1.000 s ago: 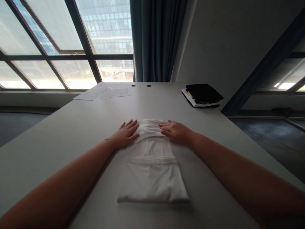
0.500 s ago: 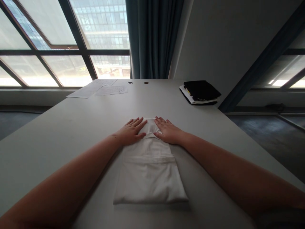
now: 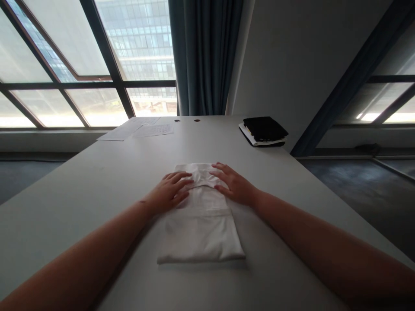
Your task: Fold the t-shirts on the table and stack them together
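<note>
A white cloth garment (image 3: 201, 237), folded into a long narrow strip, lies on the white table (image 3: 106, 203) in front of me. Its near part is a doubled panel with a straight upper edge, and the far end is wrinkled. My left hand (image 3: 171, 190) is at the left side of the far end, fingers spread over the cloth's edge. Opposite it, my right hand (image 3: 235, 183) has its fingers apart over the right edge. Neither hand grips the fabric. Whether the fingertips press on it or hover just above, I cannot tell.
Printed paper sheets (image 3: 129, 128) lie at the table's far left. A black-covered stack, perhaps a notebook or folder (image 3: 266, 129), rests at the far right. Two round holes show near the far edge. Beyond are a blue curtain (image 3: 204, 56) and windows.
My hands have drawn slightly apart and lifted from lying flat, uncovering more of the cloth's far end. The head view has tilted and shifted a little.
</note>
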`<state>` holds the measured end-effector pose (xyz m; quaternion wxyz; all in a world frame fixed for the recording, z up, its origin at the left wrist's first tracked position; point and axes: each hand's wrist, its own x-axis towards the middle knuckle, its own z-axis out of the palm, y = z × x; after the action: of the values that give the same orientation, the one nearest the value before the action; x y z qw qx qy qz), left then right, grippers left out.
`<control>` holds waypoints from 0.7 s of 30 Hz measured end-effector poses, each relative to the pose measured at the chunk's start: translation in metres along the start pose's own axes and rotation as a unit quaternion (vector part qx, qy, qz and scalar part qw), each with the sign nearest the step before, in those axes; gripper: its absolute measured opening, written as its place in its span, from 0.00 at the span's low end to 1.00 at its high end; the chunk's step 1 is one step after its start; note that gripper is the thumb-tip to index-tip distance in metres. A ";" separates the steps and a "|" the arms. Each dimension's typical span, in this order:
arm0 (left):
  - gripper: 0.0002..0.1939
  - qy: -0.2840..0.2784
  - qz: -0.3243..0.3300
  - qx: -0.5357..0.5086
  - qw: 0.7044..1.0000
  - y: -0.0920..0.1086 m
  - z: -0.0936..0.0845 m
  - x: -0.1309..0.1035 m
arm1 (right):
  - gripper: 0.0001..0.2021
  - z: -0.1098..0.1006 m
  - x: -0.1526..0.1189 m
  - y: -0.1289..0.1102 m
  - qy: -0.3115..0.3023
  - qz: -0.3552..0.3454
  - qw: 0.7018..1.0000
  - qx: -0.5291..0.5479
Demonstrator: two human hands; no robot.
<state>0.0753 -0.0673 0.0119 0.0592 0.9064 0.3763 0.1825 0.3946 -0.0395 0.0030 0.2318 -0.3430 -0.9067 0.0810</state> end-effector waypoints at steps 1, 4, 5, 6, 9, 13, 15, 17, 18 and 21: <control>0.23 -0.009 0.025 -0.006 1.000 0.015 -0.008 -0.014 | 0.21 -0.005 -0.016 -0.016 0.019 -0.034 0.999 0.016; 0.21 -0.079 0.082 -0.039 0.993 0.060 -0.021 -0.053 | 0.17 -0.012 -0.061 -0.066 -0.036 -0.141 0.989 0.038; 0.20 -0.105 0.087 -0.042 0.990 0.072 -0.022 -0.061 | 0.17 -0.011 -0.073 -0.080 -0.063 -0.154 0.986 0.030; 0.19 -0.122 0.089 -0.042 0.988 0.081 -0.021 -0.068 | 0.18 -0.010 -0.081 -0.091 -0.089 -0.160 0.983 0.021; 0.20 -0.136 0.083 -0.022 0.987 0.087 -0.013 -0.073 | 0.16 -0.003 -0.088 -0.103 -0.102 -0.128 0.986 -0.017; 0.30 -0.113 0.053 0.002 0.992 0.066 -0.009 -0.069 | 0.19 -0.002 -0.079 -0.092 -0.065 -0.075 0.995 -0.029; 0.29 -0.108 0.033 0.002 0.994 0.056 -0.015 -0.068 | 0.18 -0.005 -0.077 -0.087 -0.059 -0.068 0.996 -0.008; 0.26 -0.108 0.035 -0.003 0.994 0.052 -0.023 -0.068 | 0.18 -0.009 -0.077 -0.081 -0.057 -0.075 0.995 0.020; 0.25 -0.108 0.047 -0.007 0.993 0.052 -0.027 -0.068 | 0.17 -0.011 -0.078 -0.078 -0.057 -0.084 0.994 0.033; 0.17 -0.104 0.088 -0.014 0.991 0.057 -0.037 -0.070 | 0.14 -0.017 -0.082 -0.069 -0.056 -0.121 0.988 0.075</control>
<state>0.0535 -0.1578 0.0398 0.0946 0.9491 0.2846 0.0966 0.4158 -0.1459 0.0094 0.2134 -0.2079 -0.9444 0.1391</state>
